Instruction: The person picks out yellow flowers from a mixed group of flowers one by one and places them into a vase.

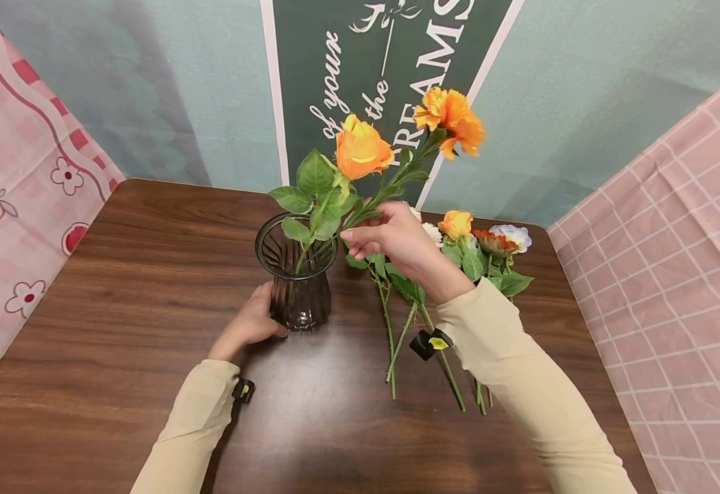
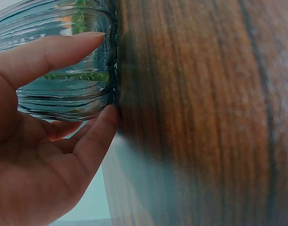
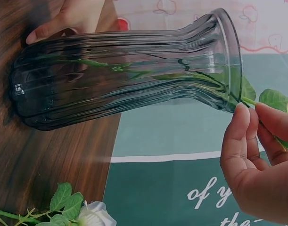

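We pinch the carnation (image 1: pixel 451 122) in our right hand (image 1: pixel 400 240), stem slanting from two o'clock to eight; the vase (image 1: pixel 303 302) mouth lies at nine, our left hand (image 1: pixel 251 321) gripping its base.

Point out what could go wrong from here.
The right hand holds the ruffled orange flower by its stem, which might snag the leaves of the orange rose.
The glass vase could tip if the left hand, cupped low around it, lets go.
The right sleeve, overlapping the loose flowers in the head view, may brush them.
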A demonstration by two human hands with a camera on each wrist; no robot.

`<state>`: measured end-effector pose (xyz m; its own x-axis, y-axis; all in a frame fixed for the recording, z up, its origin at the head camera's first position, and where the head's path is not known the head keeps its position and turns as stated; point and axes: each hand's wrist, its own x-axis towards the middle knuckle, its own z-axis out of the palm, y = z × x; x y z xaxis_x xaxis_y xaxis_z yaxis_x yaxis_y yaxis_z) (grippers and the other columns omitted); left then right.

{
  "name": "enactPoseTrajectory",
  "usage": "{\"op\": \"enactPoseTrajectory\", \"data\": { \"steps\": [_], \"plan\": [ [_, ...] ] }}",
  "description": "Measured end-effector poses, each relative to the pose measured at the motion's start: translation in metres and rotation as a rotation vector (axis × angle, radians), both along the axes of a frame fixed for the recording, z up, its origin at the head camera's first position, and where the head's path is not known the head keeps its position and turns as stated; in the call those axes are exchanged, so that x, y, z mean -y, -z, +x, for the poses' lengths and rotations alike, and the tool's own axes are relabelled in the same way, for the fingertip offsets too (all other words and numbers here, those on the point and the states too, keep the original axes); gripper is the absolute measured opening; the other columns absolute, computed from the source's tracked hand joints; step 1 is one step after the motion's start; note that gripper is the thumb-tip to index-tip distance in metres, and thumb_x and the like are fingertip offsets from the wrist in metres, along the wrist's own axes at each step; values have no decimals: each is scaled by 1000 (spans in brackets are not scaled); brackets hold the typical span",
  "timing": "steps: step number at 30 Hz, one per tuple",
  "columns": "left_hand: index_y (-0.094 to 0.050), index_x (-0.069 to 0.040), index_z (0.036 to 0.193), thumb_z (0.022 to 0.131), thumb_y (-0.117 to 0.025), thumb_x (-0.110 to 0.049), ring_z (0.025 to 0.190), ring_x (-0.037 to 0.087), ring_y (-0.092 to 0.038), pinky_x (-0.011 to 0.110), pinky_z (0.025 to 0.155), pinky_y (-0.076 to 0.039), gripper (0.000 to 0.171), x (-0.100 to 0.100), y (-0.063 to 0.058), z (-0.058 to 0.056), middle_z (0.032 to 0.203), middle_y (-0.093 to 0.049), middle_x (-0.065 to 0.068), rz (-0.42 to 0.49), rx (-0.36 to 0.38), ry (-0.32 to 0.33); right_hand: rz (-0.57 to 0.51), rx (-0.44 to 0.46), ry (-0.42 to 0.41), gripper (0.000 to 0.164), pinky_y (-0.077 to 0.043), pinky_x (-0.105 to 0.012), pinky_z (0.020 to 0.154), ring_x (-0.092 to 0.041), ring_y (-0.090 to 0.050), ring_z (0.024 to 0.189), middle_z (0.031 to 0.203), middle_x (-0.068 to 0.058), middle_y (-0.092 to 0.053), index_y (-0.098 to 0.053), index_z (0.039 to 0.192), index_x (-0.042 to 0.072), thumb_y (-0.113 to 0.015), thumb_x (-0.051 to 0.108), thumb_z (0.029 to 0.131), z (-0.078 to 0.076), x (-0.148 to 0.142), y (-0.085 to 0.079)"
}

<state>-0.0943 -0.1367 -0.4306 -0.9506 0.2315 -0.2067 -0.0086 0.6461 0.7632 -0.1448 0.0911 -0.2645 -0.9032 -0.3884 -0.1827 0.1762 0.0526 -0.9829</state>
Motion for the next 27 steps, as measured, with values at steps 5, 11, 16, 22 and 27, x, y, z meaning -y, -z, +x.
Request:
{"op": "enactPoseTrajectory", "data": {
  "steps": [5, 11, 16, 22, 27],
  "plan": [
    [-30, 10, 129, 55, -75, 0, 113, 40, -38, 51, 95, -32, 87, 0, 1, -1, 122, -38, 30, -4, 1, 1, 14, 14, -22, 11, -52, -30, 55, -20, -57, 54, 64, -11, -61, -51, 75, -5, -59, -8, 81, -3, 6, 2],
    [-29, 10, 130, 55, -75, 0, 116, 42, -36, 51, 97, -31, 89, 0, 2, -1, 125, -36, 31, 1, 4, 3, 56, 15, -30, 20, -51, -30, 54, -22, -57, 55, 66, -13, -59, -42, 72, -2, -58, -6, 83, -7, 12, 2],
    [-29, 11, 130, 55, -75, 0, 117, 42, -35, 51, 97, -31, 89, 0, 2, -1, 125, -36, 31, 0, 3, 5, 66, 22, -11, 26, -51, -30, 53, -23, -57, 55, 66, -13, -59, -37, 71, 1, -59, -6, 83, -10, 14, 2],
    [-29, 11, 130, 55, -74, 0, 116, 42, -36, 51, 97, -31, 88, 0, 2, -1, 125, -36, 31, 0, 1, 4, 49, 15, -4, 14, -52, -30, 55, -21, -59, 55, 66, -13, -59, -47, 76, -3, -59, -5, 83, -14, 11, -2],
    [-29, 11, 130, 55, -74, 0, 115, 42, -37, 51, 96, -32, 89, 0, 2, -1, 125, -37, 31, -1, -4, -3, 42, 18, -15, 23, -51, -28, 53, -19, -57, 53, 63, -12, -58, -41, 69, 0, -58, -5, 83, -18, 8, -4]
  ]
}}
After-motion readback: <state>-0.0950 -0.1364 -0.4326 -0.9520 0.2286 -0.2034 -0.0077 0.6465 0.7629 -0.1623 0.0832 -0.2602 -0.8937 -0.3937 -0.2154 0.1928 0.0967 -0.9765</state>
